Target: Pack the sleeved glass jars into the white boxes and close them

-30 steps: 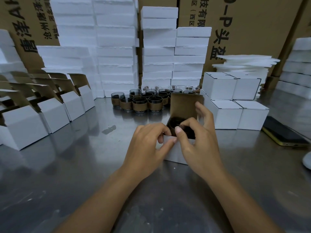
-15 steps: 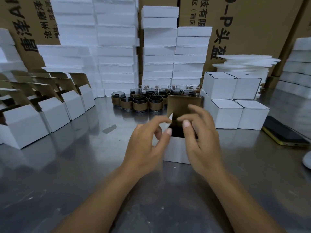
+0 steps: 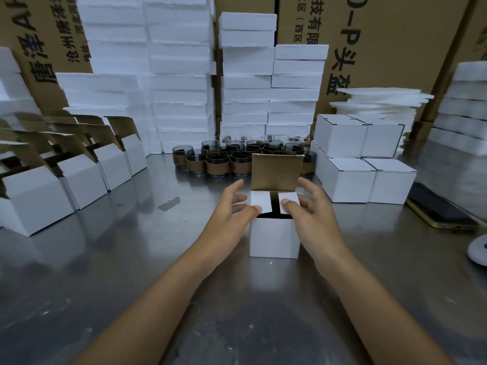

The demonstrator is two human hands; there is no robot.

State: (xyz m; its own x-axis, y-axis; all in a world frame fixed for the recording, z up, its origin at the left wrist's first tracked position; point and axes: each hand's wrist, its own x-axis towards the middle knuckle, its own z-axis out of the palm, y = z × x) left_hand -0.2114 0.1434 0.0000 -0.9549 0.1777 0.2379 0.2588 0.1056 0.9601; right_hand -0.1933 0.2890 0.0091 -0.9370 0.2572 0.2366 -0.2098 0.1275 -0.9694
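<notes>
A white box (image 3: 274, 239) stands on the steel table (image 3: 126, 259), and everything else is placed from it. Its brown-lined lid flap (image 3: 275, 171) stands upright at the far edge. The two small side flaps, the left flap (image 3: 261, 200) and the right flap (image 3: 289, 199), are folded in over the opening with a dark gap between them; what sits inside cannot be made out through that gap.

The left hand (image 3: 229, 214) is at the box's left side, fingers spread and nearly straight, thumb tip resting on the left flap. The right hand (image 3: 313, 217) mirrors it on the right side, fingers loose and spread, thumb tip on the right flap. Neither hand grips anything.

Just behind the box stands a cluster of sleeved glass jars (image 3: 218, 164), dark glass with brown card bands. To the right of the box are closed white boxes (image 3: 350, 177) stacked two high, and beyond them a phone (image 3: 440, 209) lies flat. Well to the left of the box a row of open white boxes (image 3: 79, 177) stands with lids up. Behind the jars rise stacks of white foam blocks (image 3: 271, 83) against brown cartons (image 3: 395, 35)
</notes>
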